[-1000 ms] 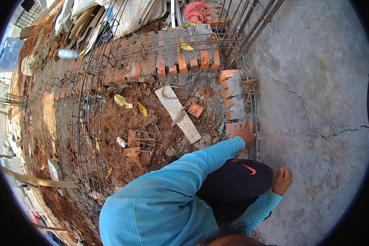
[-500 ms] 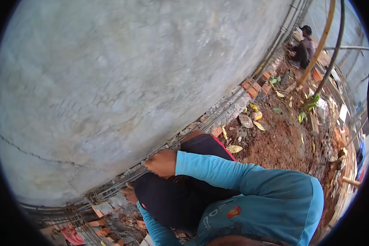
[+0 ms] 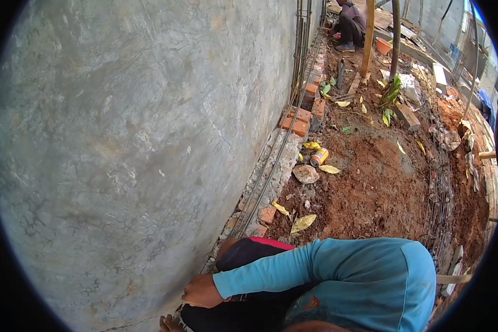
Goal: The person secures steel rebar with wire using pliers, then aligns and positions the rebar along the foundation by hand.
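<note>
My right hand [image 3: 202, 291] is closed low beside the grey wall [image 3: 122, 144], in front of my dark-clad knees; anything in its fingers is hidden. Below and left of it, part of my left hand [image 3: 170, 323] shows at the bottom edge, fingers apart near the wall's base. What it touches is hard to see. Long steel bars [image 3: 272, 172] run along the foot of the wall, over rough mortar and red bricks [image 3: 295, 123], up to my knee.
Red soil [image 3: 371, 193] lies to the right, with a yellow can [image 3: 319, 157], a stone [image 3: 305, 174] and leaves. Upright poles [image 3: 369, 41] stand farther off. Another person [image 3: 351, 25] squats by the wall at the top. A rebar cage [image 3: 440, 193] runs along the right.
My view has swung from the brick corner and rebar cages to the wall and soil strip. My right hand, earlier resting on the concrete surface, is now closed near my knee.
</note>
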Tool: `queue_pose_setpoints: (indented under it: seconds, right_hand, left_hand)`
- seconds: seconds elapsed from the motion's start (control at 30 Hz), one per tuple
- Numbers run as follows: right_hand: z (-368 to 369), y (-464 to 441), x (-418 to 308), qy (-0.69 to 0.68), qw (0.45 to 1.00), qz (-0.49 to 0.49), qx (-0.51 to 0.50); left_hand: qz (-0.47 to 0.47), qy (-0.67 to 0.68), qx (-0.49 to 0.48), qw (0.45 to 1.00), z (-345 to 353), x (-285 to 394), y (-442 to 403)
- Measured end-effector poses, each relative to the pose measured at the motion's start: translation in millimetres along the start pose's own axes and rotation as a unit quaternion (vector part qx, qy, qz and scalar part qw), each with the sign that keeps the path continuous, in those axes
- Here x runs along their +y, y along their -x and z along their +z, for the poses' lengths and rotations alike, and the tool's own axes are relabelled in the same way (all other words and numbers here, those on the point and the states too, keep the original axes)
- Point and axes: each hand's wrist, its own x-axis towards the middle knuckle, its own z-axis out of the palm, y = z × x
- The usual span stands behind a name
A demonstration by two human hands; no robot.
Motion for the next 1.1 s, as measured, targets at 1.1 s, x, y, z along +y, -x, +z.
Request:
queue_pose_setpoints:
  seconds: [1.1]
  right_hand:
    - [-10.8,24.6,10.2,0.115,0.99,0.044,-0.067]
  left_hand:
    - [0.198,0.061,-0.342,0.917,200.7,64.0,-19.2]
